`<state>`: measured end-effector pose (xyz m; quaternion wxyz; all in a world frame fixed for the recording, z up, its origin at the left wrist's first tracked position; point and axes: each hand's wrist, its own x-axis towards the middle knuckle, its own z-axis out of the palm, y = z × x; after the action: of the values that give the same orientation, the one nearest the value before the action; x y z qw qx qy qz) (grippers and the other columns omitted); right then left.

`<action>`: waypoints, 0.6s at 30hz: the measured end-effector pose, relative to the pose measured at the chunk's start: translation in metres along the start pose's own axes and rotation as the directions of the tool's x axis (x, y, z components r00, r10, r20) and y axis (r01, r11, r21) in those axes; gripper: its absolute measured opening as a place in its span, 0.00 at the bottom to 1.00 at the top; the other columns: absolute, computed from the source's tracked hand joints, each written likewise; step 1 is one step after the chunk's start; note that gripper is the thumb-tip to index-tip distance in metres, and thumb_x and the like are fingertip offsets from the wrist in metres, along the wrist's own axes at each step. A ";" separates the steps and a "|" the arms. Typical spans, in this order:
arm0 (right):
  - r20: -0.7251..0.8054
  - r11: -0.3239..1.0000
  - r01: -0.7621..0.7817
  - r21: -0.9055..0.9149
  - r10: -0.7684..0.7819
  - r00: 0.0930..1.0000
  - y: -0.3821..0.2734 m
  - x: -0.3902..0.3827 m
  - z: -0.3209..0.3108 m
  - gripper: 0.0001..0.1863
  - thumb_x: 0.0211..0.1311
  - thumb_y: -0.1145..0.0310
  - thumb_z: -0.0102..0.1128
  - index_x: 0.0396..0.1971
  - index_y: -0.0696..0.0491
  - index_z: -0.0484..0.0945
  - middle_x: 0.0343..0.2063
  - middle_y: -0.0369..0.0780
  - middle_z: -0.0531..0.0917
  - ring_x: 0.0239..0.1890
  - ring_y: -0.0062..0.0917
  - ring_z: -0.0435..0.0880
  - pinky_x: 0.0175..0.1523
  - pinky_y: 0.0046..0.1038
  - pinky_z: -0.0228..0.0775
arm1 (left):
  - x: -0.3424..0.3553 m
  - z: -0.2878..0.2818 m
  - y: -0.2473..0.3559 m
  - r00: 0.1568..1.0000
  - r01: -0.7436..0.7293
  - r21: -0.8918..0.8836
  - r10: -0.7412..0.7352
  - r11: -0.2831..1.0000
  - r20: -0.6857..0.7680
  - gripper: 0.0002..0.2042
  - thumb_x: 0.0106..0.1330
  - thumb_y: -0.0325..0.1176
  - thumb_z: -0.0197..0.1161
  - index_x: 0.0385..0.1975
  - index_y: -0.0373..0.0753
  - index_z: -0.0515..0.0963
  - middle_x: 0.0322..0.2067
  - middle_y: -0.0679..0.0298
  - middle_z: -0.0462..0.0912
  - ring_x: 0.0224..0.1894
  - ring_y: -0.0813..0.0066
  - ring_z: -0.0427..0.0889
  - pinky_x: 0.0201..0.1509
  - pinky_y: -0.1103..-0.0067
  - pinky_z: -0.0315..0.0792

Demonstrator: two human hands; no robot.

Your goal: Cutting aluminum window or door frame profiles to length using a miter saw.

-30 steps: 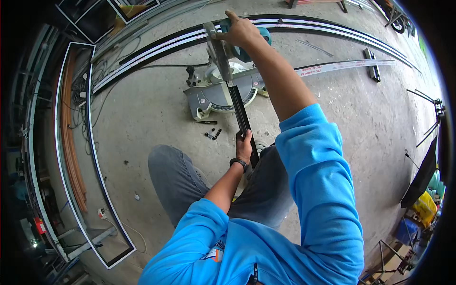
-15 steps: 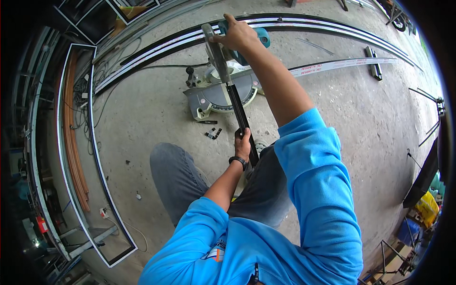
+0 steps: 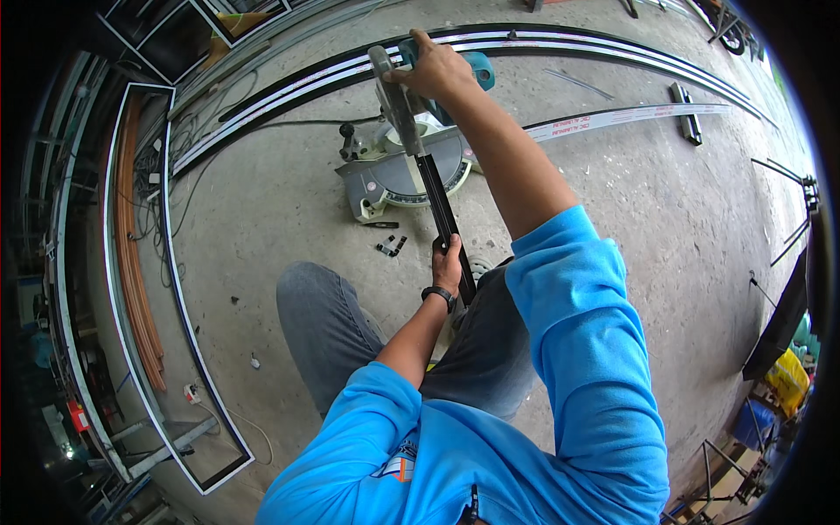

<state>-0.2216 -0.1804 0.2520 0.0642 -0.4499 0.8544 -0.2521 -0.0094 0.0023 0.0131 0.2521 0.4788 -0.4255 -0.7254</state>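
Left hand (image 3: 448,265): I am seeing its fingers clasping a black profile (image 3: 439,199), which is lying with its far end on the miter saw (image 3: 394,180). Right hand (image 3: 440,70): resting over the saw's teal upper part (image 3: 480,70), one finger extending; I am failing to tell whether the others are gripping. Small pieces (image 3: 386,248): lying on the floor (image 3: 262,210).

1. Ahead, on the floor (image 3: 630,332), a mitre saw (image 3: 376,181); right hand (image 3: 442,72) on top
2. Bar (image 3: 440,203) from the saw's base toward the right knee (image 3: 497,293), left hand (image 3: 447,265) around it
3. Left of the bar, small pieces (image 3: 391,247) on the floor
4. Behind the saw, long strips (image 3: 302,88)
5. At left, frame (image 3: 226,473) with wooden lengths (image 3: 131,254) inside its outline
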 end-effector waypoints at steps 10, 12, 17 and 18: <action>0.008 1.000 -0.021 0.011 0.021 1.000 -0.002 -0.007 0.000 0.53 0.49 0.38 0.71 0.70 0.48 0.58 0.46 0.50 0.84 0.51 0.41 0.84 0.54 0.38 0.77 | 0.003 -0.001 -0.005 1.000 -0.008 0.006 0.008 1.000 -0.001 0.25 0.69 0.52 0.59 0.54 0.36 0.71 0.45 0.60 0.78 0.49 0.67 0.74 0.56 0.73 0.66; -0.009 1.000 -0.028 0.011 0.028 1.000 -0.001 -0.008 0.001 0.51 0.48 0.39 0.72 0.68 0.48 0.59 0.46 0.50 0.84 0.50 0.41 0.84 0.54 0.38 0.77 | 0.003 -0.001 -0.004 1.000 -0.004 0.004 0.004 1.000 0.005 0.25 0.69 0.52 0.59 0.53 0.36 0.71 0.46 0.60 0.78 0.49 0.67 0.74 0.56 0.73 0.66; 0.027 0.999 -0.030 0.021 0.029 0.999 0.001 -0.011 0.000 0.54 0.49 0.37 0.69 0.72 0.46 0.55 0.48 0.49 0.84 0.51 0.41 0.84 0.55 0.39 0.77 | 0.000 0.000 -0.001 1.000 0.030 0.018 -0.030 0.999 -0.006 0.25 0.69 0.50 0.59 0.54 0.35 0.74 0.49 0.61 0.79 0.51 0.69 0.73 0.59 0.73 0.65; 0.027 0.999 -0.030 0.021 0.029 0.999 0.001 -0.012 -0.001 0.54 0.49 0.37 0.69 0.72 0.46 0.55 0.48 0.49 0.84 0.51 0.41 0.84 0.55 0.39 0.77 | 0.000 0.000 0.000 1.000 0.030 0.018 -0.030 0.999 -0.006 0.25 0.69 0.50 0.59 0.54 0.35 0.74 0.49 0.61 0.79 0.51 0.69 0.73 0.59 0.73 0.65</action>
<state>-0.2156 -0.1706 0.2513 0.0844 -0.4400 0.8571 -0.2544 -0.0088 0.0026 0.0131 0.2381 0.4893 -0.4240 -0.7240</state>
